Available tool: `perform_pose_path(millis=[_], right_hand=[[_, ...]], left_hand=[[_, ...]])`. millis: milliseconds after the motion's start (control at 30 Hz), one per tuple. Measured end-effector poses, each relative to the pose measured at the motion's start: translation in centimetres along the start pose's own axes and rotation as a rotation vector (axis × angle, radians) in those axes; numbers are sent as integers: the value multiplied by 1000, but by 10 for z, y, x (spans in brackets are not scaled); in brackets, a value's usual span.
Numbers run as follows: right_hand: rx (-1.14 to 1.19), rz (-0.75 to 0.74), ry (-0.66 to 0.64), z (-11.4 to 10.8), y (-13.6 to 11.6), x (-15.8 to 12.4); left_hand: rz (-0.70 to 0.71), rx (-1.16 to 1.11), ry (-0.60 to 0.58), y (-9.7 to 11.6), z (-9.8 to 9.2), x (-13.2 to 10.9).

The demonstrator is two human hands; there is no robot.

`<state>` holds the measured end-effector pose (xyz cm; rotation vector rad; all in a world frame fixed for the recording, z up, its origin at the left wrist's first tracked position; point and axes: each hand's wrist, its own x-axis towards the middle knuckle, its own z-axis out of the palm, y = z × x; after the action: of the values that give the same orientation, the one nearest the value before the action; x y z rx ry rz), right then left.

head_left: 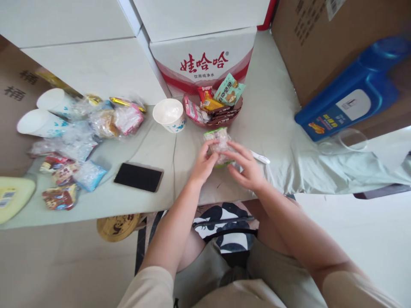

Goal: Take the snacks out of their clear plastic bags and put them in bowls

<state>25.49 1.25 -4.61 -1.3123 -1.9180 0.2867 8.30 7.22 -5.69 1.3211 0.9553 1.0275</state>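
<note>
A small snack packet (pixel 219 137) in a clear wrapper with green edges lies on the cloth-covered table in front of me. My left hand (pixel 204 164) grips its left side between thumb and fingers. Over its right side, my right hand (pixel 246 166) has its fingers stretched out and apart, the tips touching the wrapper. Just behind the packet stands a reddish-brown basket (pixel 208 124) filled with wrapped snacks, among them a mint-green pouch (pixel 229 90). A white paper cup (pixel 169 114) is beside the basket on the left. Close to my right fingers lies a white stick-like item (pixel 260 157).
A black phone (pixel 138 177) lies left of my hands. Farther left are loose snack packets (pixel 90 175), crumpled wrappers (pixel 75 139) and two tipped paper cups (pixel 41 122). A big blue bottle (pixel 349 92) and a clear cup (pixel 351 140) stand right. Cartons (pixel 205 55) line the back.
</note>
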Motion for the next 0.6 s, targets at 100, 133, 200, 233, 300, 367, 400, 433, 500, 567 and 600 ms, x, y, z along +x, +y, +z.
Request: perform_pose_path(millis=[100,133,200,233,300,367,400,433,500,567,600], right_hand=[[-184,248,132,-12,19,-4],[-264,326,135,-15,26,-7],[-364,409,72,-21,38,-11],[-380,423,35,-24,41,-13],[-358,452,8,-29,40,-15],[-241,516,34,-33,29,-14],[-138,554,45,-33,21,-13],[-16,585,47,-33,11,-12],[202,612,25,-28,-7,-8],[293,610,-4,-19,-21,-3],[289,607,-18,-15,-26,0]], left_hand=[[-28,-59,85,1,-7,3],[-21,-65,109,1,-9,4],[25,-52,148,3,-13,5],[50,-30,161,4,-14,5],[80,28,173,4,-16,4],[92,88,165,5,-17,2],[104,122,156,4,-17,1],[125,159,143,4,-17,1],[183,235,107,4,-14,-1],[240,300,66,4,-10,-4],[260,322,55,4,-8,-5]])
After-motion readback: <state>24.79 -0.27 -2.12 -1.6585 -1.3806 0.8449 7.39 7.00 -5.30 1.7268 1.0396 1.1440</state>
